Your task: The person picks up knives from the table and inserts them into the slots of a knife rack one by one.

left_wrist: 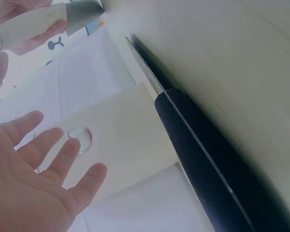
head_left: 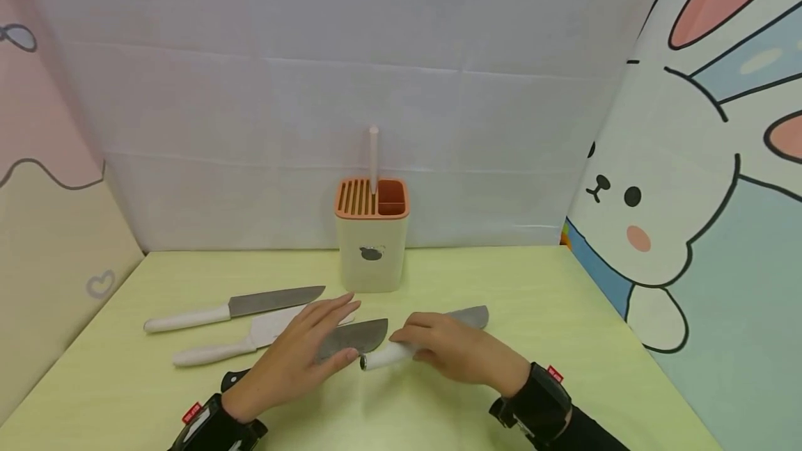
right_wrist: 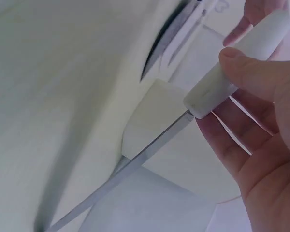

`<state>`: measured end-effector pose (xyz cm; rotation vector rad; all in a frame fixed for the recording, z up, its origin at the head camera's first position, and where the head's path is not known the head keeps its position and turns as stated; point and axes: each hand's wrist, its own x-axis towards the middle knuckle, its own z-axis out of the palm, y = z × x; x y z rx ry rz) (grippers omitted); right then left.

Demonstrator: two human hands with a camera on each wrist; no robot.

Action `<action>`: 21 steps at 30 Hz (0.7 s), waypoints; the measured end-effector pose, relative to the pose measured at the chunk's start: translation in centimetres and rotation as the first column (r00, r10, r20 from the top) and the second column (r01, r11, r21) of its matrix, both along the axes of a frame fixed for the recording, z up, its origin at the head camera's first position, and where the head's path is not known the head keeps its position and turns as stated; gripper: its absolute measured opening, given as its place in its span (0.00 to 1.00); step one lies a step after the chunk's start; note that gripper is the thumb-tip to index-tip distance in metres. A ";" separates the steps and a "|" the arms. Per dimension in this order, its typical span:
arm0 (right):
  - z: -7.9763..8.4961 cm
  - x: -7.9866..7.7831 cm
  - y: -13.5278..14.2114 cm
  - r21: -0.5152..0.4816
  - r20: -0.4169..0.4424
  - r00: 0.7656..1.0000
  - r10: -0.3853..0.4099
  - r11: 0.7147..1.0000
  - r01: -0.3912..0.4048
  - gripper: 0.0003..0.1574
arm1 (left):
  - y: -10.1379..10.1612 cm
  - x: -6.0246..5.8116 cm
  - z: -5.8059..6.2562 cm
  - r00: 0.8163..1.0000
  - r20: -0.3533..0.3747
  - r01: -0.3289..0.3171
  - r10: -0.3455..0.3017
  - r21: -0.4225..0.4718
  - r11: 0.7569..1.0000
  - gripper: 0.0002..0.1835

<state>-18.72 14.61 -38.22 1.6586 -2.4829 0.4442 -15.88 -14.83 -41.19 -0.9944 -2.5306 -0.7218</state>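
Note:
My right hand [head_left: 454,346] grips the white handle [head_left: 391,355] of a knife, thumb on one side and fingers on the other. Its grey blade [head_left: 473,316] points right and slants down toward the tabletop in the right wrist view. My left hand [head_left: 301,353] hovers with spread fingers, holding nothing, over a knife with a black handle [left_wrist: 208,159] and grey blade [head_left: 360,338]. It partly hides that knife in the head view. Left of it lie a white-handled knife [head_left: 213,353] with a whitish blade and another white-handled knife [head_left: 188,319] with a grey blade.
A cream knife holder [head_left: 371,270] with an orange slotted top stands at the back of the yellow-green table [head_left: 501,270]. One pale upright handle [head_left: 374,148] rises from it. A white sheet [head_left: 250,117] hangs behind, and a rabbit-printed panel [head_left: 664,228] stands at right.

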 end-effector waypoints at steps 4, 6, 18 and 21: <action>0.9 -0.2 0.2 -0.072 -0.001 1.000 -0.010 0.997 0.010 0.29 | 0.2 -0.3 0.0 1.000 -0.005 -0.004 0.005 0.008 1.000 0.36; 1.3 -0.4 0.4 -0.115 -0.005 1.000 -0.009 0.993 0.009 0.29 | 0.3 -0.5 0.0 1.000 0.002 -0.007 0.007 0.018 1.000 0.37; 4.1 -1.3 0.5 -0.325 -0.039 0.999 -0.027 0.945 0.013 0.31 | 1.4 -1.5 1.4 0.998 0.067 -0.025 0.015 0.151 0.988 0.41; 4.8 -1.5 0.2 -0.393 -0.038 0.999 -0.034 0.920 0.016 0.32 | 1.6 -1.7 1.8 0.997 0.075 -0.034 0.021 0.169 0.985 0.41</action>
